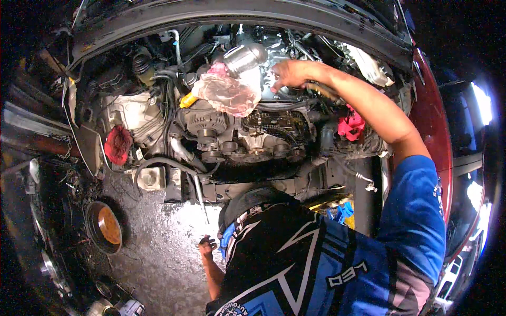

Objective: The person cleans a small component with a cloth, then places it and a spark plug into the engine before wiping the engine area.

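Observation:
My right arm reaches across the engine bay, and my right hand [290,75] hangs over the top of the engine [274,50]. Its fingers are bent downward and spread apart, with nothing visible in them. Beside it, a silver metal cylinder [245,58] lies tilted next to a crumpled, pink-stained clear plastic bag [226,94]. Below these sits an exposed timing chain area [276,122]. Low on my left, my left hand [207,244] is held over the floor with curled fingers. Something dark shows at them, too small to name. A pale rod [200,192] ends just above that hand.
A red rag [118,145] covers part of the left side, another red cloth [351,125] the right. A yellow-capped piece [187,100] pokes from under the bag. On the wet floor stands a round pan [104,227] with orange contents. A red car panel [431,131] borders the right.

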Available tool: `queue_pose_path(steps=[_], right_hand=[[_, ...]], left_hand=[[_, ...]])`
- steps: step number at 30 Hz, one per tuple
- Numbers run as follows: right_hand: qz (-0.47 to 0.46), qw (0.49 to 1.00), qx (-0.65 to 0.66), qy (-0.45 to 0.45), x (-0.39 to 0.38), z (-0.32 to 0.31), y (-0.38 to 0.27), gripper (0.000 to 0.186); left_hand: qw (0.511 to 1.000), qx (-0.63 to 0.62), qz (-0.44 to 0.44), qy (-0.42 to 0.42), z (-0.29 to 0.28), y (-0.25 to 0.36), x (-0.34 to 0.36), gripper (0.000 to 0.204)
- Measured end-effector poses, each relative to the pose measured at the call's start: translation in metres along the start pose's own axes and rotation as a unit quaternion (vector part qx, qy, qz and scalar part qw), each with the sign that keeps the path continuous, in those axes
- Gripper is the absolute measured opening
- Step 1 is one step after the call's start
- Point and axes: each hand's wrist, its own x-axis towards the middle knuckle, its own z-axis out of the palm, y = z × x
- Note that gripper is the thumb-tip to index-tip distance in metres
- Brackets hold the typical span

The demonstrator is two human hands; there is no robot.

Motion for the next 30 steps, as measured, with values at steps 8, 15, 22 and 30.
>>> queue_pose_path(steps=[8,15,22,30], right_hand=[[-0.208,0.965,-0.095,0.132,0.022,0.028,0.042,0.047],[-0.251,0.923,-0.258,0.137,0.021,0.018,0.028,0.036],[-0.093,0.994,-0.035,0.053,0.009,0.015,0.029,0.043],[-0.09,0.978,-0.099,0.16,0.001,0.036,0.034,0.045]], left_hand=[[0.999,-0.023,-0.018,0.013,-0.001,-0.005,0.0,0.041],[0.999,-0.038,-0.005,0.018,-0.007,-0.007,-0.004,0.041],[0.998,0.021,0.037,0.037,0.0,0.001,-0.009,0.039],[0.998,0.041,-0.033,0.042,-0.007,0.011,-0.001,0.043]])
